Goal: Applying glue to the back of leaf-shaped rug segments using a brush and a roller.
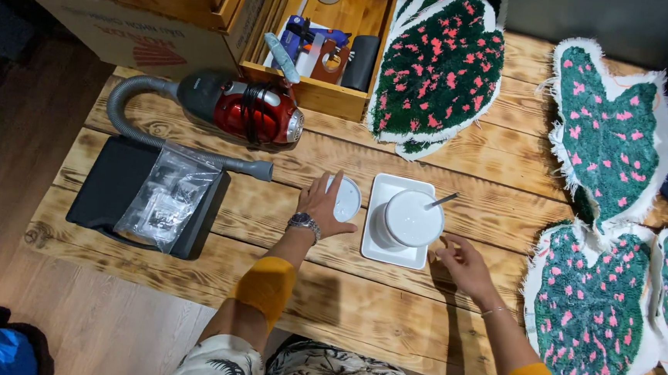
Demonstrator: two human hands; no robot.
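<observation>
Left hand [323, 208] grips a round white lid [346, 199], fingers closed over its edge, resting on the wooden tabletop [388, 307] beside the white tub [412, 218] on a square white tray [380, 248]. Right hand [461, 263] open, loosely curled, just right of the tray, holding nothing. A stick [443, 201] pokes from the tub. Step looks like lid-off; next move needs the lid parked clear.

**Mustard sleeves, palm-print clothing**

Both arms wear mustard-yellow sleeves pushed up past the forearm. The left wrist carries a silver metal wristwatch [303, 223]; the right wrist has a thin bracelet [494, 311]. Nearest, the clothing shows a dark palm-leaf print on cream.
</observation>
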